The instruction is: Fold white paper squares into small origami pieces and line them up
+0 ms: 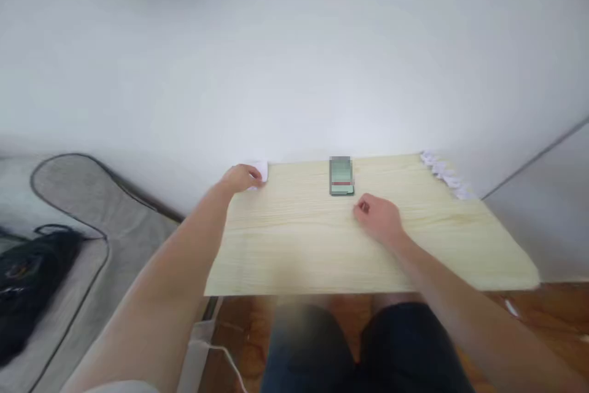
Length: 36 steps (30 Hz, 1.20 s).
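"Left hand (pixel 245 178) at the white paper (pixel 264 168), back-left on the table (pixel 285 227); can't tell if it's pinching!"
"Right hand (pixel 378 219) curled closed near the phone (pixel 341 177). Loose left grip, and that paper could slip off the edge!"

No text, label, brand, number or sign can be read. The phone (pixel 341 176) has a screen blurred into pale green blocks with a reddish band low across it, any wording illegible. Right of the phone, the row of white pieces (pixel 444 173) is too blurred to read. Far left of the phone, a coloured patch (pixel 21 269) on the black bag (pixel 43 286) is likewise unreadable.
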Motion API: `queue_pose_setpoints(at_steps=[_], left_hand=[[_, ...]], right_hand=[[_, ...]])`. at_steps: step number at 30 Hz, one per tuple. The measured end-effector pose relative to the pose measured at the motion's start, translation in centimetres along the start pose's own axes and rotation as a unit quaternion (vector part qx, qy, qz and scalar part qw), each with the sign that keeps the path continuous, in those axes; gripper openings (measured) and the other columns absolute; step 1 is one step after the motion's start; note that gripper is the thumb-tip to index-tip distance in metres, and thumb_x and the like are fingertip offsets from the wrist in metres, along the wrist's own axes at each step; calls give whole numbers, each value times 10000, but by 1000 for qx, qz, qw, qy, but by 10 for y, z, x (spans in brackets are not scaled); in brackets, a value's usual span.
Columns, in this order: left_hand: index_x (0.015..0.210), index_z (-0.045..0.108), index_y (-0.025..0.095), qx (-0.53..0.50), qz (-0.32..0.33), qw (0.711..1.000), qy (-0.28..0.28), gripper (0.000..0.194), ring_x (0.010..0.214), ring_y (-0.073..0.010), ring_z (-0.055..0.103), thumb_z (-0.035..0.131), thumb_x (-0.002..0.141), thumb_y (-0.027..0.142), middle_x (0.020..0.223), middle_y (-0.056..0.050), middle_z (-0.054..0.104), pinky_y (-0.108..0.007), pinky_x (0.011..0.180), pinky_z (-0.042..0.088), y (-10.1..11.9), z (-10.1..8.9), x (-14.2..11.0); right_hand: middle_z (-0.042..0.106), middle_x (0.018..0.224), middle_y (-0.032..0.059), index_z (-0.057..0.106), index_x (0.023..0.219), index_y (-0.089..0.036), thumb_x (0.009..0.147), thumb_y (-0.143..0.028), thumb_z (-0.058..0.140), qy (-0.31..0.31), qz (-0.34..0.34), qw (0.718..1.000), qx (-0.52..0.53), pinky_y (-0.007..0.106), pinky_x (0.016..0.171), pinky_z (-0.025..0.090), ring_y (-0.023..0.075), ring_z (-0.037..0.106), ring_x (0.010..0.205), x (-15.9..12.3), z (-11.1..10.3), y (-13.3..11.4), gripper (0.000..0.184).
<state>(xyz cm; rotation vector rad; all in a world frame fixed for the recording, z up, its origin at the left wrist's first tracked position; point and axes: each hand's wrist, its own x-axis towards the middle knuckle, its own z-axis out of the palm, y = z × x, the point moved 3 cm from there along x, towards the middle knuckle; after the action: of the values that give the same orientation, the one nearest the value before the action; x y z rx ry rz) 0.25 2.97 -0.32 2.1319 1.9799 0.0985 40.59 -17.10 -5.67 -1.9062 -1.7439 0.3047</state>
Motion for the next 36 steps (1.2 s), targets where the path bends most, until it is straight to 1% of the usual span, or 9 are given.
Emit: queue_pose_setpoints(at_steps=[8,14,21,24,28,30,32,34,36], left_hand=[[943,811,269,17,10,1000,-1,417,722,-201,664,788,624,536,824,-9,771,-272,644,457,2,-5,-2],[1062,787,266,60,33,995,72,336,881,-240,693,648,795,414,1019,-51,786,-307,757,470,10,3,-14],[1138,741,187,93,54,965,238,386,1228,-338,572,422,975,331,1208,-149,723,-489,1051,330,26,6,-54],[1068,755,204,27,118,914,387,304,1141,-288,613,487,970,310,1134,-112,748,-455,1039,354,40,6,-82],[1020,767,216,-83,168,861,473,202,1062,-265,635,600,922,270,1053,-109,747,-431,975,432,66,18,-118],[1021,769,221,-143,208,841,478,177,1009,-251,650,650,892,244,1006,-103,740,-427,951,471,84,24,-136],[1030,767,226,-217,237,817,479,181,986,-238,662,690,866,220,1001,-93,735,-412,922,507,101,29,-154],[1025,768,235,-297,233,811,447,174,979,-231,671,707,862,220,1016,-80,733,-411,919,523,116,33,-168],[1003,769,231,-397,215,811,374,146,965,-227,677,713,869,241,1006,-72,734,-408,921,530,126,38,-176]], right_hand=[[691,684,-24,653,788,-250,890,-392,569,9,-3,1000,-12,281,594,285,167,583,652,1,2,4,194],[693,683,-27,651,788,-253,894,-395,561,12,-6,1000,-2,276,597,282,161,579,634,1,2,5,199],[690,689,-19,661,783,-250,893,-390,564,21,-14,1000,-3,282,589,287,161,582,633,2,4,6,203],[690,694,-5,668,770,-240,880,-388,585,28,-15,999,1,286,590,302,165,579,635,2,3,7,202],[674,677,-7,670,776,-231,867,-383,631,36,-1,994,100,285,599,349,159,579,625,-3,0,-6,182],[648,647,-13,657,766,-224,871,-425,654,1,-21,976,215,282,597,383,147,569,595,-5,1,-29,227],[614,613,-13,623,716,-216,870,-530,663,-61,-35,937,343,279,573,403,141,551,568,-3,5,-60,353],[603,604,-11,592,702,-210,871,-618,632,-146,-16,856,495,281,553,446,135,549,532,5,12,-91,443],[614,644,2,600,703,-200,865,-659,617,-203,5,778,595,291,550,480,143,585,547,16,20,-114,487]])
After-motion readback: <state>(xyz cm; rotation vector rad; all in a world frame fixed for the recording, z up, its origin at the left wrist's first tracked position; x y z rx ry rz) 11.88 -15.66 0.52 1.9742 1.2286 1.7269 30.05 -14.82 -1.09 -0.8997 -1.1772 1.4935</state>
